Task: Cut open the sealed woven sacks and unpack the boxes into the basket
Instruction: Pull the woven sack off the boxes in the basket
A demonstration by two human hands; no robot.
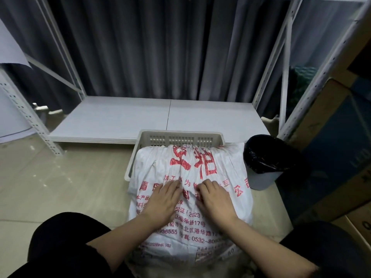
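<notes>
On sack [192,173], red print reads "0532".

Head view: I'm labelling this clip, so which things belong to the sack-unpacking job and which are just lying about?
Job: woven sack with red print, lying over the white basket; left hand and right hand, both on the sack.

Lying about: lined bin, cardboard boxes, shelving rack, curtain.

Dim, cool light is falling from above me, glaring softly off the floor tiles [40,177]. My wide lens is bending the shelf posts [321,81] at the edges; the corners are blurring.
</notes>
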